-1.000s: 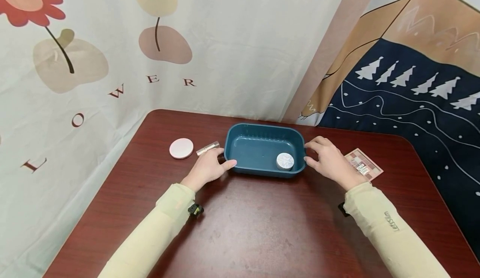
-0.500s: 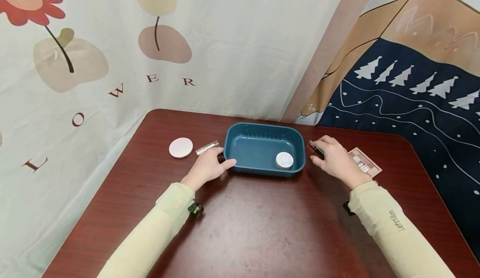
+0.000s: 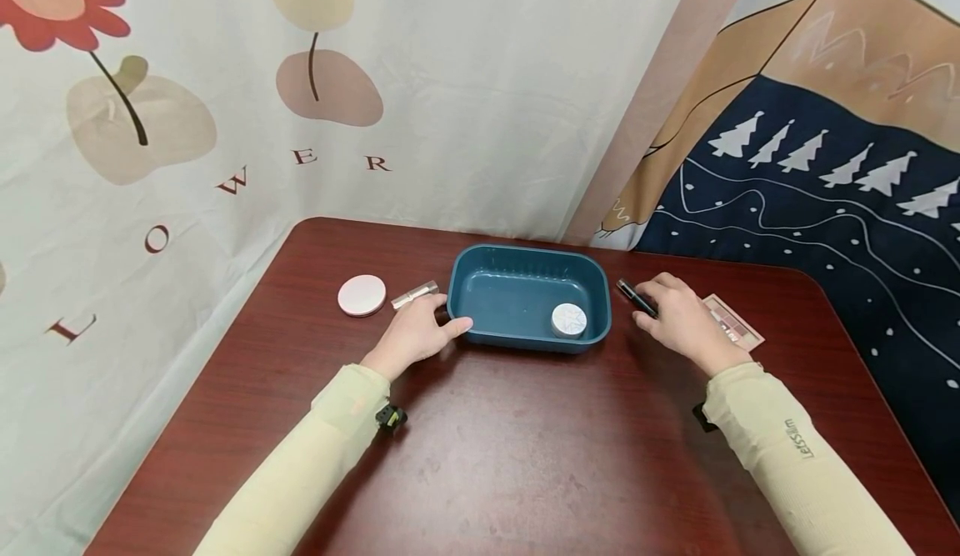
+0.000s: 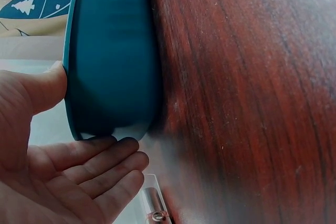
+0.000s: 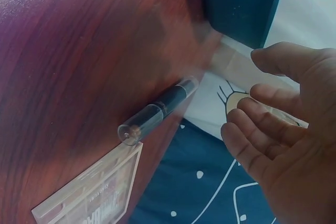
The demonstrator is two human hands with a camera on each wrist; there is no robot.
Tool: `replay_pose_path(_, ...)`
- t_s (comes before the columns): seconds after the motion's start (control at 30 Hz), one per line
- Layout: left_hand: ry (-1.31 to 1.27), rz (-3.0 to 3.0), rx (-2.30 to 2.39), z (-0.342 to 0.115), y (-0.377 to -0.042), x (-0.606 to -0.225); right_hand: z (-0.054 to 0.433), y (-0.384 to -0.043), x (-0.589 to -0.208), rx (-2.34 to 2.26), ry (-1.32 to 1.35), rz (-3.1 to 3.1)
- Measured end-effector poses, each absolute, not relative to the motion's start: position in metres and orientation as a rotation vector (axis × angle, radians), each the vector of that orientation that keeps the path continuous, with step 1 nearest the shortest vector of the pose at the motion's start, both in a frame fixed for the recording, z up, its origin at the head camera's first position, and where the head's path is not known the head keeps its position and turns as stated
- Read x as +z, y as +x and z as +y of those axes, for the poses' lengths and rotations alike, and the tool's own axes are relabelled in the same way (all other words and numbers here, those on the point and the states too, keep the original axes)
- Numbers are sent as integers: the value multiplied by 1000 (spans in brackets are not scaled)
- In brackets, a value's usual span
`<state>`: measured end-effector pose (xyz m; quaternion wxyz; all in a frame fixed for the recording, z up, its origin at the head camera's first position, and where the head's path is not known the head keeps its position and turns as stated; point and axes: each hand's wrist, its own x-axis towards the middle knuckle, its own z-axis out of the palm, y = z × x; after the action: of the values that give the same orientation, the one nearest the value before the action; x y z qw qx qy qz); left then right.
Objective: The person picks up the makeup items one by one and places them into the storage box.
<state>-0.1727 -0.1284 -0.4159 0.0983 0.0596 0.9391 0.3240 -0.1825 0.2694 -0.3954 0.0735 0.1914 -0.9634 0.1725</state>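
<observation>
My left hand (image 3: 412, 331) rests at the left end of a dark teal plastic bin (image 3: 525, 249). In the left wrist view its thumb touches the bin's rim, and its straight fingers lie against the end wall. Inside the bin, near the right front corner, sits a round white tin (image 3: 569, 321) with a patterned lid. My right hand (image 3: 678, 314) hovers, fingers relaxed, beside a slim black cosmetic tube (image 3: 633, 293) with clear ends. The right wrist view shows this tube (image 5: 160, 109) lying on the table, apart from the fingers, which hold nothing.
Left of the bin lie a clear-cased lipstick (image 3: 415, 295) and a round pale pink compact (image 3: 362, 295). An eyeshadow palette (image 3: 738, 323), partly behind the right hand, lies on the right. Printed curtains (image 3: 465, 122) hang behind the dark red wooden table (image 3: 487, 448).
My right hand has left the bin's right end and moved right, uncovering the black tube on the table. The left hand and the bin have barely moved.
</observation>
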Motion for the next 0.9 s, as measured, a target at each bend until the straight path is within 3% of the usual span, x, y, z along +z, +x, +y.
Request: replay_pose_path(0.9, 149, 2766, 964, -129, -172, -417, 279, -185, -407, 504, 462, -2993)
